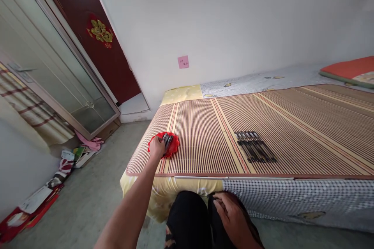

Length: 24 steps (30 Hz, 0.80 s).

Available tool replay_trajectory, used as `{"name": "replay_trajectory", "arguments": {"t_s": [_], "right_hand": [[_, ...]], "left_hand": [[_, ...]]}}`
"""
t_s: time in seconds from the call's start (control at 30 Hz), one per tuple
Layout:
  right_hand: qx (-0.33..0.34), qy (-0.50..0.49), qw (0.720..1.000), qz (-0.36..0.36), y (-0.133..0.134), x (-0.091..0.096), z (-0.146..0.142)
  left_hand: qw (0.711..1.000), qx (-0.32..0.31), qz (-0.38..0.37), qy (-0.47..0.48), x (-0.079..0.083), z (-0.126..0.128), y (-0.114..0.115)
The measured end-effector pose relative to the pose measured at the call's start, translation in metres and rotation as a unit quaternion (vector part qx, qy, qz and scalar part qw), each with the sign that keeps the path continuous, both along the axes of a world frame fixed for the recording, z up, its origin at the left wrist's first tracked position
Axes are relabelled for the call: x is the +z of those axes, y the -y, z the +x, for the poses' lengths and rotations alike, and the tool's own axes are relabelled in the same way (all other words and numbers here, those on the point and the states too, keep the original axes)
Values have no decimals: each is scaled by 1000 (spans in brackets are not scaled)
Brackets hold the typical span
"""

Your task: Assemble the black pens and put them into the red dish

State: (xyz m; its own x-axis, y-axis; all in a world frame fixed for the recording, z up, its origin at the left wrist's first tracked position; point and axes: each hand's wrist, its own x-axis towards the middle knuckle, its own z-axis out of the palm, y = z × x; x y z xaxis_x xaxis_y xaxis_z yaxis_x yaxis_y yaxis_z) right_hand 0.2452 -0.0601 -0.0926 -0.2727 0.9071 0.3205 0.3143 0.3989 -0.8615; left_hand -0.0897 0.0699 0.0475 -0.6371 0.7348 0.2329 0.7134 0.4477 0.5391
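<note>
On the left part of the striped mat lies a red plate (176,144) with a scalloped rim. Several black pens (168,140) lie in it, bunched together. My left hand (157,147) reaches over the plate's left side, fingers closed at the pens; the fingertips are partly hidden, and it seems to pinch one pen. Further right, several more black pens (257,147) lie side by side in a slanted row, their shiny upper ends pointing away from me. My right hand (230,212) rests on my knee with fingers loosely stretched, holding nothing.
The striped mat (195,124) covers a bed whose front edge is at my knees. A folded orange cloth (347,68) lies at the far right. A pink note (183,62) is stuck to the wall. Papers and red items (37,202) lie on the floor at left, beside a glazed door (70,66).
</note>
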Motion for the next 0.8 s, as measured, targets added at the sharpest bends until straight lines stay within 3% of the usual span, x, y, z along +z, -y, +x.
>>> {"name": "replay_trajectory", "arguments": {"t_s": [0.23, 0.47, 0.63, 0.8], "right_hand": [[3, 17, 999, 29, -2, -6, 1], [1, 34, 996, 77, -4, -10, 1], [1, 36, 995, 98, -4, -9, 0], [5, 37, 995, 97, -4, -8, -1]], "left_hand": [[997, 2, 46, -58, -6, -6, 10], [991, -15, 110, -76, -19, -1, 76], [991, -11, 72, -110, -18, -14, 109], [980, -98, -24, -172, 0, -22, 93]]}}
